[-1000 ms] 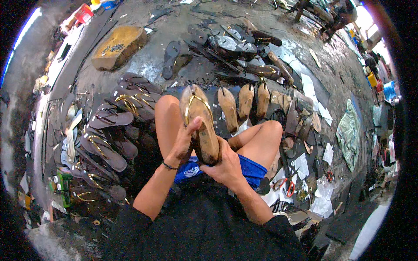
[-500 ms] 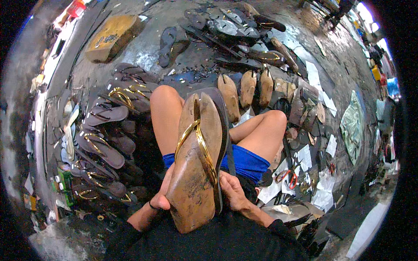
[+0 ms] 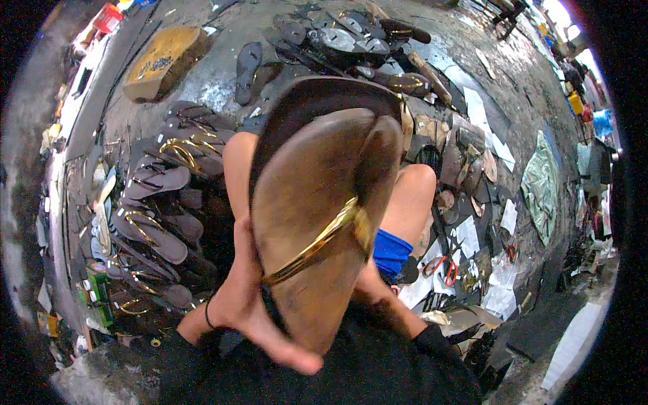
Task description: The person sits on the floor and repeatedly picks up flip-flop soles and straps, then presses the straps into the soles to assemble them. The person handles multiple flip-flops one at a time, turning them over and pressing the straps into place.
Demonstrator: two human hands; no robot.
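A brown wooden shoe last [image 3: 304,182] is raised close in front of me, toe end up, with a split at the toe. Gold thong straps [image 3: 314,243] run across it from that split. Behind the toe, a dark sandal sole [image 3: 290,101] juts out past the last's left and top edges. My left hand [image 3: 253,304] is closed on the left side of the last, its thumb lying across the heel end. Against the lower right side is my right hand [image 3: 370,280]; its fingers are hidden behind the last.
Finished-looking sandals with gold straps [image 3: 152,233] are piled at the left. A wooden block [image 3: 162,64] stands far left. Orange-handled scissors [image 3: 442,270] lie among paper scraps [image 3: 501,290] at the right, and a green cloth [image 3: 540,189] lies beyond. More soles and lasts [image 3: 347,44] are heaped at the far side.
The last has come up closer and tilted, its toe swinging right, with more of the sole now showing at the left. My left thumb has stretched across the heel; my right hand has slipped behind.
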